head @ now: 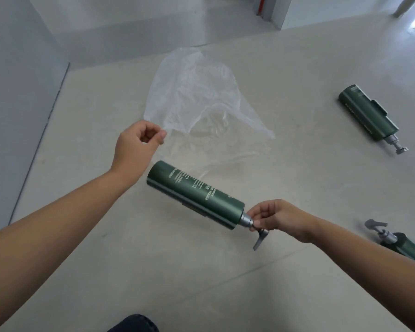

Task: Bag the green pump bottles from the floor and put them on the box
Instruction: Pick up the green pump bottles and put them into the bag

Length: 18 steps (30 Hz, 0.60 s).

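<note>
On the floor (297, 68), three green bottles (195, 195), one in right fingers (261, 218); left fingers (153, 135) pinching one bag (194, 92).

right hand (277, 218): grips green bottle (194, 194) by pump neck | left hand (135, 146): pinches clear bag (197, 99) edge

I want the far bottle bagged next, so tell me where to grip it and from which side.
Grip the far bottle around its green body, coming from above. It lies flat on the floor, clear of the bag and the other bottles, with the round side up. The body seems a surer hold than the thin pump neck at its near end.
</note>
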### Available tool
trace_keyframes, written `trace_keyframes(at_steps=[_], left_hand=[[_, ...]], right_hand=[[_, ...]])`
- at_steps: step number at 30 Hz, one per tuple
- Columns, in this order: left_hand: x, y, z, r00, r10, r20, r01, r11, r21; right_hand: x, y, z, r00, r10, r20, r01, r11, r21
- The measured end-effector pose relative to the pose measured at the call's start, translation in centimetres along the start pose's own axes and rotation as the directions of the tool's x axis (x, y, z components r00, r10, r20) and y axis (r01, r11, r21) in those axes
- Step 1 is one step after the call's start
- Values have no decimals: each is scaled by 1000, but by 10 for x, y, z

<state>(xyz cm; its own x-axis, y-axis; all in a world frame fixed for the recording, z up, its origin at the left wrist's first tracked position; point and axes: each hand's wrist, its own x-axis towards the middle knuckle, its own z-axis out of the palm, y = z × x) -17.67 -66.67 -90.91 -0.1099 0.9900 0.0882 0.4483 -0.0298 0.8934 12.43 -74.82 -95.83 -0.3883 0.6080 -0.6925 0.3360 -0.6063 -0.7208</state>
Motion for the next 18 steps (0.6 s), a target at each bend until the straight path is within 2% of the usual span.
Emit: trace_keyframes(at_steps=[6,12,18], left_hand=[[15,11,0,997,21,-75,-25,998,-53],[17,10,2,990,-17,-143,7,997,-71],[18,13,7,984,-30,-173,14,996,-91]], right_hand=[[-10,-9,-21,1000,-27,-6,27,998,60],[-21,-7,-40,1000,-13,3,13,998,62],[-22,-5,-48,995,4,-99,4,997,79]])
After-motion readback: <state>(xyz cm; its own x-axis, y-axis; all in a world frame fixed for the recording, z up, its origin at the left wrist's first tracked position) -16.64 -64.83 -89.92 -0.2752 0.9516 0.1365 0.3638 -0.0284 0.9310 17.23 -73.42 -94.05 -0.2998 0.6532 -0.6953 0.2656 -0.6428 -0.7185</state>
